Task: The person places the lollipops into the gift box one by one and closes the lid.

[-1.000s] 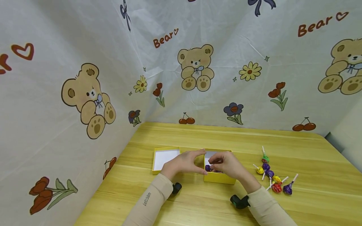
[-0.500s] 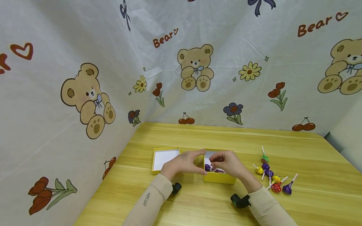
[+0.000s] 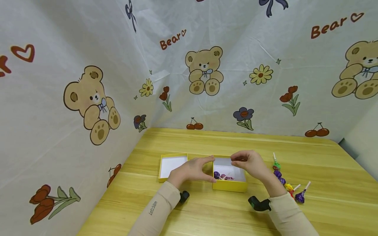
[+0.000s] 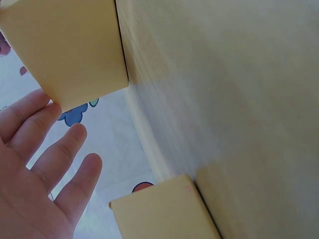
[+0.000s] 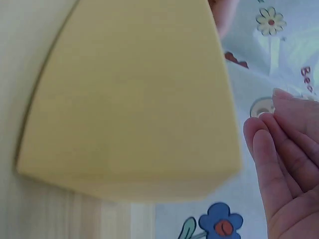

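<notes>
A yellow box (image 3: 229,186) with a white inside stands uncovered on the table. My left hand (image 3: 195,168) holds its left end, thumb at the front corner and fingertips at the back one. In the left wrist view, two fingertips touch the box's edge (image 4: 70,55) while the other fingers spread apart. Inside lie a purple lollipop (image 3: 217,175) and some pinkish-wrapped lollipops (image 3: 225,177) along the front wall. My right hand (image 3: 254,165) hovers over the box's right rear, fingers loosely bent toward the thumb. Nothing shows between them in the right wrist view.
A shallow yellow lid (image 3: 174,165), white inside, lies left of the box. To the right are loose lollipops: a green one (image 3: 276,166), purple ones (image 3: 300,197), a yellow one (image 3: 288,186) and a red one partly behind the right wrist. A bear-print cloth (image 3: 206,111) hangs behind the table.
My right hand has risen out of the box and moved right, uncovering the lollipops inside and hiding part of the loose ones. The left hand and the box have stayed in place.
</notes>
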{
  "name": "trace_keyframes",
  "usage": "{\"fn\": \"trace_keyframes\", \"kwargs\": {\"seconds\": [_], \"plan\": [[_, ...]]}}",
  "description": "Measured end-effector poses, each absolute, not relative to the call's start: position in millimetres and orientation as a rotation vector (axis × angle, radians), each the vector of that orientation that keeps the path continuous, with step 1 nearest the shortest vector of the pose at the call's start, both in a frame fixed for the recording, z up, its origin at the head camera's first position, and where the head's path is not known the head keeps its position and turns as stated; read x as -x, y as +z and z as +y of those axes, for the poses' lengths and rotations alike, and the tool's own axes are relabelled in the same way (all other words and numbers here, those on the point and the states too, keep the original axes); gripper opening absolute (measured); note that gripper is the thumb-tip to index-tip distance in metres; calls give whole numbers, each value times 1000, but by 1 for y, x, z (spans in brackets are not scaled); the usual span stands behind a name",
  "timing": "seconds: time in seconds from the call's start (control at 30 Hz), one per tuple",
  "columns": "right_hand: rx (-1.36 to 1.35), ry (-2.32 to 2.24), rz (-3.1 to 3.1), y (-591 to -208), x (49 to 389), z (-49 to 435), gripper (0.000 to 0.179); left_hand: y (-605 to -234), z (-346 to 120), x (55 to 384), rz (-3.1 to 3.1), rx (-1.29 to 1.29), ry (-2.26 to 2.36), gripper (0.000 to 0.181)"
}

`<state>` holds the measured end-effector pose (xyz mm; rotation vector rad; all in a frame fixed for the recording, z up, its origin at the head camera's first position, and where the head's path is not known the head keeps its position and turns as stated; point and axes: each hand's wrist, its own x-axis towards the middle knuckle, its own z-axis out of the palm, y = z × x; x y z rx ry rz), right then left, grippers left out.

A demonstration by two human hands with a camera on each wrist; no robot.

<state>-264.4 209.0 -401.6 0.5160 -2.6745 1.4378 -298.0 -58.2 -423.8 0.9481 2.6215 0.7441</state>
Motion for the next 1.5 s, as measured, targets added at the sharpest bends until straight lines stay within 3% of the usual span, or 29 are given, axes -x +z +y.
{"fn": "trace_keyframes", "kwargs": {"seconds": [0.77, 1.5], "plan": [[100, 1332, -2631, -412, 266, 307, 51, -423, -57, 296, 2609, -959, 757, 93], [447, 1167, -2696, -450, 271, 342, 46, -424, -58, 296, 2605, -952, 760, 93]]}}
